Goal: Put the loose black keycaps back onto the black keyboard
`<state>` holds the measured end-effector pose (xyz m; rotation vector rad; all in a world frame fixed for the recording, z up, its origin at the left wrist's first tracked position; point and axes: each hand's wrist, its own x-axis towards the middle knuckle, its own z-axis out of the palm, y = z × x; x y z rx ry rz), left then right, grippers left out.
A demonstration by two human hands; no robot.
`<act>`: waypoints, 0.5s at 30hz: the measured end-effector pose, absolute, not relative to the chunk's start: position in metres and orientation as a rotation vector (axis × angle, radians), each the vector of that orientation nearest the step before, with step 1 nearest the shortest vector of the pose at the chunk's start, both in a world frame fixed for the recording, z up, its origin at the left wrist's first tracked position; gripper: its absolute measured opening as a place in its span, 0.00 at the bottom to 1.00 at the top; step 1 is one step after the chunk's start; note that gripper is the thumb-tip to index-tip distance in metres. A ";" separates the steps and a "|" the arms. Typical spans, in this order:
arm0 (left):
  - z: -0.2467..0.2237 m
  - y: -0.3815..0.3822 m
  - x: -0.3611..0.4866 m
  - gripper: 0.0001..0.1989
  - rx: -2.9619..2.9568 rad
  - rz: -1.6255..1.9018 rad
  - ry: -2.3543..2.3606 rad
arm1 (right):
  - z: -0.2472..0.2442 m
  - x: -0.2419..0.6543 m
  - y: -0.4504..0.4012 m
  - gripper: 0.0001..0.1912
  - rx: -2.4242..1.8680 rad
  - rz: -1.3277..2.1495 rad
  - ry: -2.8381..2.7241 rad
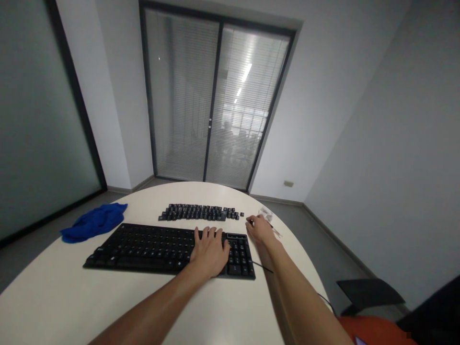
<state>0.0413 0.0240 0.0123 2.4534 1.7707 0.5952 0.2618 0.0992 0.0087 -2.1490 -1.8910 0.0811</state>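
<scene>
A black keyboard (151,247) lies across the round table. My left hand (210,251) rests on its right part, palm down with fingers spread, hiding some of the keys there. Beyond the keyboard, loose black keycaps (194,212) are laid out in rows, with a single keycap (242,214) at the right end. My right hand (259,229) is on the table just right of that end, its fingers pinched on a small dark piece that looks like a keycap. Partly behind this hand lies a thin tool with wire-like ends (276,232).
A crumpled blue cloth (95,222) lies at the table's left edge. Crumpled whitish material (266,213) sits behind my right hand. A black cable (263,266) runs from the keyboard under my right forearm. A dark chair part (370,293) stands right of the white table (230,311).
</scene>
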 end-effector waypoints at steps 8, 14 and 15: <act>0.010 0.025 0.041 0.24 2.461 0.586 1.775 | -0.001 0.267 0.081 0.18 -2.006 0.166 -1.786; 0.014 0.022 0.041 0.24 2.471 0.586 1.768 | 0.001 0.271 0.058 0.15 -1.820 0.358 -1.759; 0.015 0.022 0.041 0.24 2.471 0.580 1.769 | 0.004 0.270 0.055 0.14 -1.773 0.404 -1.787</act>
